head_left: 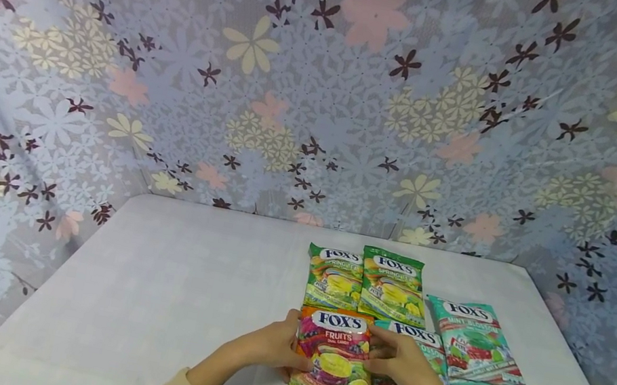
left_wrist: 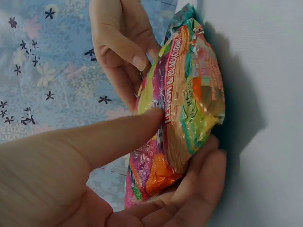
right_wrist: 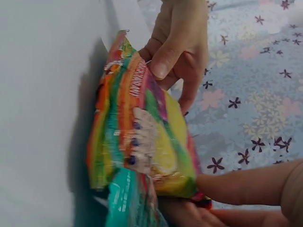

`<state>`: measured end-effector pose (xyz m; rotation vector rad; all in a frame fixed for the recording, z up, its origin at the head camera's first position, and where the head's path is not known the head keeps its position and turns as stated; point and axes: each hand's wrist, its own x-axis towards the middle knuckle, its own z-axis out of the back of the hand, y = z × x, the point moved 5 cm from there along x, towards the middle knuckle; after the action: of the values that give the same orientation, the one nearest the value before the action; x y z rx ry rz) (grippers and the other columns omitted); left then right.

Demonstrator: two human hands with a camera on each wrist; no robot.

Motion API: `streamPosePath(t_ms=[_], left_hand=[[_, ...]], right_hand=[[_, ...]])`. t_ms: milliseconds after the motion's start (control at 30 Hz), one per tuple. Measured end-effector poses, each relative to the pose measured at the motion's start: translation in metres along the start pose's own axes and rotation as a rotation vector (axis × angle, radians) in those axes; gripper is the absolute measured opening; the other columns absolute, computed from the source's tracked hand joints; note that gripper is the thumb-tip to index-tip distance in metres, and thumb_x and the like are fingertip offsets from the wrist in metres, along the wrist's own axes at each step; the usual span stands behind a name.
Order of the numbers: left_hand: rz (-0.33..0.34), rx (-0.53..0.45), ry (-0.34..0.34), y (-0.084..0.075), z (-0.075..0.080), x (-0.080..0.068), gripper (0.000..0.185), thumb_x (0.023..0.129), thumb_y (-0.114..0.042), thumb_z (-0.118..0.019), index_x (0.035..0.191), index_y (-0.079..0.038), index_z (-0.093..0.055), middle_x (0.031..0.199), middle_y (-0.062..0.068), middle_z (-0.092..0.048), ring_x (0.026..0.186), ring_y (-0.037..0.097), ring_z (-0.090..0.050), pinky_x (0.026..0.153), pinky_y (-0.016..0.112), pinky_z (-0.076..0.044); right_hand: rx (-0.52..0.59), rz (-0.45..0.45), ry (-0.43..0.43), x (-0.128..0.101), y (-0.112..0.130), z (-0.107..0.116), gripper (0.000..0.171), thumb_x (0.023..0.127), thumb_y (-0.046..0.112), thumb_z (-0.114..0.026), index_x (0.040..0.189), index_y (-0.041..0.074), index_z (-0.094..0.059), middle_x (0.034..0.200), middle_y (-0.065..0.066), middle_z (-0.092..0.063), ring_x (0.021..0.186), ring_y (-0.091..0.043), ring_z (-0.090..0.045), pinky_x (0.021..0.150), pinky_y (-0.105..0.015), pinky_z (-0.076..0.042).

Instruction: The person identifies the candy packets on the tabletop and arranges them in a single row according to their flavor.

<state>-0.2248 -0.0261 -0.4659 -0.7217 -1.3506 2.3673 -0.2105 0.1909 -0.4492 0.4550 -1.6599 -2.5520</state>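
Both hands grip the fruits candy bag point(head_left: 337, 360) by its long edges, left hand point(head_left: 272, 346) and right hand point(head_left: 402, 362) pinching opposite sides, its long axis running away over the white surface point(head_left: 171, 306) toward two green bags point(head_left: 365, 283).

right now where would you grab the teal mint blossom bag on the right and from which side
Probably by its near right corner, coming from the right. The mint blossom bag lies flat and slanted on the white table, free on that side. Its left edge sits close to another teal bag, which the right hand covers while both hands grip the fruits bag.
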Motion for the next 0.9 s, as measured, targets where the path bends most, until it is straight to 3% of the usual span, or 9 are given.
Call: streamPosePath(t_ms=[200,300,433,500,667,800,900], left_hand=[[-0.026,0.075,-0.03,0.002,0.002,-0.002,0.094,0.079,-0.023,-0.082,0.144,0.002,-0.019,0.104,0.013,-0.064,0.082,0.018,-0.063,0.081,0.038,-0.05],[-0.05,0.075,-0.046,0.001,0.004,-0.003,0.095,0.081,-0.024,-0.08,0.147,-0.002,-0.015,0.099,0.011,-0.067,0.081,0.018,-0.062,0.077,0.036,-0.05],[-0.08,0.036,-0.043,-0.001,0.005,-0.004,0.094,0.083,-0.021,-0.078,0.148,-0.007,-0.012,0.09,0.008,-0.068,0.066,0.016,-0.061,0.062,0.03,-0.048],[-0.1,0.017,-0.04,-0.002,0.006,-0.004,0.093,0.083,-0.02,-0.078,0.148,-0.008,-0.012,0.091,0.008,-0.069,0.068,0.014,-0.062,0.064,0.029,-0.048],[-0.154,-0.025,-0.041,-0.004,0.005,-0.003,0.091,0.084,-0.018,-0.077,0.146,-0.014,-0.011,0.107,0.008,-0.067,0.091,0.015,-0.065,0.088,0.035,-0.048],[-0.2,-0.06,-0.036,-0.004,0.003,-0.004,0.092,0.086,-0.015,-0.076,0.147,-0.018,-0.007,0.126,0.01,-0.057,0.118,0.028,-0.054,0.104,0.05,-0.035],[-0.224,-0.101,-0.008,-0.005,0.003,-0.004,0.091,0.087,-0.014,-0.073,0.147,-0.02,-0.005,0.132,0.011,-0.052,0.126,0.032,-0.047,0.107,0.053,-0.029]], right_hand=[[0.183,-0.045,-0.02,-0.003,-0.004,-0.001,0.078,0.079,-0.003,-0.073,0.146,-0.005,-0.032,0.13,-0.026,-0.05,0.116,-0.04,-0.053,0.081,-0.041,-0.054],[0.253,-0.078,0.003,-0.002,-0.008,-0.001,0.08,0.083,0.005,-0.073,0.146,-0.008,-0.027,0.138,-0.031,-0.042,0.123,-0.043,-0.047,0.086,-0.042,-0.052],[0.285,-0.102,0.067,-0.002,-0.012,-0.002,0.072,0.089,0.013,-0.07,0.142,-0.016,-0.03,0.14,-0.032,-0.042,0.12,-0.039,-0.053,0.091,-0.042,-0.049],[0.3,-0.097,0.102,-0.002,-0.013,-0.002,0.07,0.09,0.014,-0.068,0.141,-0.018,-0.03,0.139,-0.031,-0.043,0.118,-0.037,-0.055,0.093,-0.042,-0.048],[0.307,-0.087,0.112,-0.004,-0.012,0.0,0.079,0.089,0.014,-0.07,0.144,-0.015,-0.023,0.132,-0.027,-0.053,0.116,-0.034,-0.057,0.093,-0.044,-0.047],[0.315,-0.069,0.119,-0.003,-0.009,0.0,0.08,0.09,0.017,-0.07,0.146,-0.012,-0.021,0.133,-0.028,-0.052,0.116,-0.035,-0.057,0.093,-0.046,-0.047],[0.325,-0.055,0.128,-0.003,-0.007,-0.001,0.078,0.091,0.019,-0.069,0.145,-0.014,-0.022,0.138,-0.031,-0.045,0.117,-0.036,-0.056,0.092,-0.045,-0.048]])
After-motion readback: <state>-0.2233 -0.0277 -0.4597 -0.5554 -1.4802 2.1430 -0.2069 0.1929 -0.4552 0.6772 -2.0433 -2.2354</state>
